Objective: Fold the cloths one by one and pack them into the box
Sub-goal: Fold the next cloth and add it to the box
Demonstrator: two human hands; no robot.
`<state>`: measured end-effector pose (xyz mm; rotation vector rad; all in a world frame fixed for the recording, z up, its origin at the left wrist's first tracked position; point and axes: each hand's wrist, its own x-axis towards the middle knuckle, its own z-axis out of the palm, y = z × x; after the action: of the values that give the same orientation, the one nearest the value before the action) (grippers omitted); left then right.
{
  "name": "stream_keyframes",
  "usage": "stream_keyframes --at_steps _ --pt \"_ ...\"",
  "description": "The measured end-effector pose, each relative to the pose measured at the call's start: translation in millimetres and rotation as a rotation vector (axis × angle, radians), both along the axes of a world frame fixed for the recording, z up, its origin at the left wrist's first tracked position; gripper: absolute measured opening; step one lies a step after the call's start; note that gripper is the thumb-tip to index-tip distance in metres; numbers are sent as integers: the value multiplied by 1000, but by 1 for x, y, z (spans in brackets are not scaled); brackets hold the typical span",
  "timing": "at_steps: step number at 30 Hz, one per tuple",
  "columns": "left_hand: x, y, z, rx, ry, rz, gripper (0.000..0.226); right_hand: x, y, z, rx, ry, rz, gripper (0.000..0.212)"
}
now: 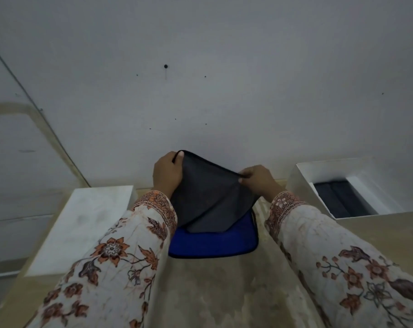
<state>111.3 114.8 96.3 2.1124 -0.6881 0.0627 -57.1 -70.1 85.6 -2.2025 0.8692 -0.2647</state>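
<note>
A dark grey cloth (210,195) hangs lifted above the table, held by its two top corners. My left hand (166,175) pinches the upper left corner and my right hand (257,178) pinches the right corner. Under it a blue cloth (212,245) with dark trim lies flat on the table, partly covered by the grey one. The open white box (302,181) stands at the right, with dark folded cloths (340,200) lying inside it.
A white lid or flat box (82,221) lies at the left on the beige table (224,292). A plain white wall stands close behind the table. Both forearms wear floral sleeves.
</note>
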Motion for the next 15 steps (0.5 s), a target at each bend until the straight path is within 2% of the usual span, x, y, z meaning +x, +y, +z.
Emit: stream_keyframes --at_steps 8,12,15 --pt "24 -18 29 -236 96 9 32 30 -13 50 -371 -266 -206 19" --pt "21 -18 23 -256 156 -28 33 23 -14 51 -342 -394 -240 19" --pt "10 -4 -7 -146 175 -86 35 7 -9 27 -320 -310 -146 11"
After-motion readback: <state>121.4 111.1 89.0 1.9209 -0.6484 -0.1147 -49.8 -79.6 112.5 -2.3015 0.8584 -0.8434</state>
